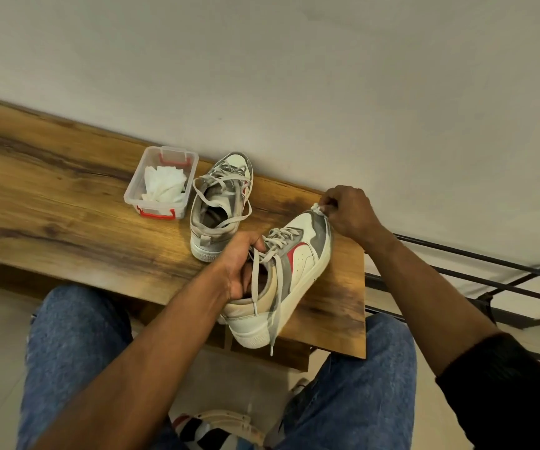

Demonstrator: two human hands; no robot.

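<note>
A white, grey and red sneaker (pixel 297 264) lies on the wooden table (pixel 67 203), its heel hanging over the front edge and its laces loose. My left hand (pixel 241 266) grips it at the collar, fingers curled into the opening. My right hand (pixel 348 211) pinches a small white wipe (pixel 318 207) against the sneaker's toe. A second, dirtier sneaker (pixel 220 203) stands behind it near the wall, untouched.
A clear plastic box (pixel 161 183) with red clips holds crumpled white wipes, left of the second sneaker. A black metal rack (pixel 489 284) stands right of the table. My knees in blue jeans sit below the table's front edge.
</note>
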